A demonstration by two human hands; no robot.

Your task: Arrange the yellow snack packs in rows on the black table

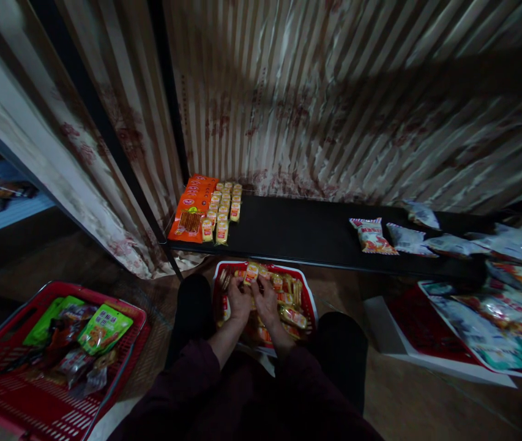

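Note:
Both my hands meet over a red basket with a white rim (pixel 312 300), which sits between my knees. It is filled with small yellow-wrapped snack packs (pixel 294 316). My left hand (pixel 239 299) and my right hand (pixel 266 297) pinch one snack pack (pixel 251 273) between them, held upright above the others. On the black shelf (pixel 288 229) ahead, similar snack packs (pixel 223 228) stand in close rows. They are beside a large orange snack bag (pixel 193 208) at the shelf's left end.
Several puffy snack bags (pixel 373 236) lie along the shelf's right half. At lower left is a red basket (pixel 139 324) with green pouches (pixel 104 329). Another container (pixel 407 343) of bags stands at right. A striped curtain (pixel 261 122) hangs behind, with black poles (pixel 169 92) at left.

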